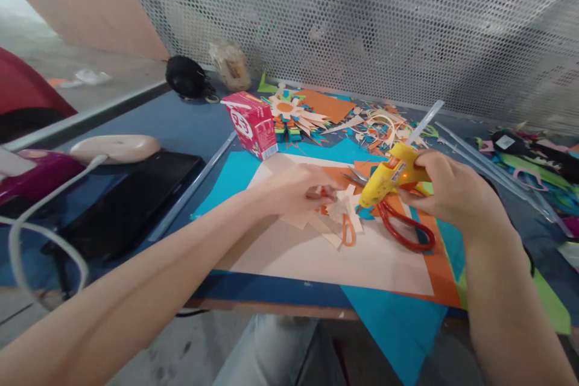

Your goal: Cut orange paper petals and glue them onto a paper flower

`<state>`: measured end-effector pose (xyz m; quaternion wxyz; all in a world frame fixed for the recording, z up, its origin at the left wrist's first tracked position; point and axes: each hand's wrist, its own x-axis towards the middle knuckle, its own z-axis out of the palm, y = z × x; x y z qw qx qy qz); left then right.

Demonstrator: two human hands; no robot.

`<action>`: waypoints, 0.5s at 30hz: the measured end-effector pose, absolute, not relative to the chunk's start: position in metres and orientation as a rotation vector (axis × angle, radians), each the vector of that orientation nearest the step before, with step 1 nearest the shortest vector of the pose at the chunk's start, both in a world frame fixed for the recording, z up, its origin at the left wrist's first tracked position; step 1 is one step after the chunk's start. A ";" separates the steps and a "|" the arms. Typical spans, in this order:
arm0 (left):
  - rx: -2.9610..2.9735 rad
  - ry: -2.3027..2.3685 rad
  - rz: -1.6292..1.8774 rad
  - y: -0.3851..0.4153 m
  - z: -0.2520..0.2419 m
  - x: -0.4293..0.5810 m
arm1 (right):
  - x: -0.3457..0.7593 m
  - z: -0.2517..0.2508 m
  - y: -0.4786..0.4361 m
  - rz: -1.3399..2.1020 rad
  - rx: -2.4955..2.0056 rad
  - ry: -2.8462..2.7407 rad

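My right hand (446, 187) is wrapped round the handle of a yellow hot glue gun (384, 178), whose small orange light glows. A clear glue stick (425, 122) pokes out of its rear end. The nozzle points down and left at a cream paper cutout (346, 205) with strip-like petals. My left hand (307, 190) is closed, its curled fingertips gripping that cutout at its left side. An orange paper loop (348, 231) lies just below. Red-handled scissors (409, 232) rest partly under the glue gun on the stacked sheets. Cream paper (289, 259) lies beneath both hands.
A pink-red box (251, 126) stands behind my left hand, near layered paper flowers (289, 110) and scattered paper scraps (384, 126). On the left lie a black phone (136, 199) and a white cable (18, 235). A perforated metal panel (339, 24) borders the back.
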<state>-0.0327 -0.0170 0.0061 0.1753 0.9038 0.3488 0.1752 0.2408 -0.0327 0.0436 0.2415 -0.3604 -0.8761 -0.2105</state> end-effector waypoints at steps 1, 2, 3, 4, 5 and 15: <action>2.578 0.984 0.500 -0.018 0.006 -0.033 | 0.243 0.044 -0.032 -0.567 -1.058 -2.360; 2.596 0.977 0.486 -0.018 0.007 -0.033 | 0.245 0.045 -0.030 -0.547 -1.129 -2.320; 2.607 0.969 0.465 -0.019 0.007 -0.033 | 0.249 0.045 -0.028 -0.517 -1.205 -2.278; 2.612 0.963 0.446 -0.019 0.008 -0.034 | 0.253 0.045 -0.025 -0.481 -1.289 -2.229; 2.612 0.961 0.431 -0.019 0.008 -0.034 | 0.259 0.044 -0.022 -0.450 -1.395 -2.171; 2.493 0.812 0.513 -0.019 -0.001 -0.040 | 0.321 0.020 0.004 -0.183 -2.425 -1.536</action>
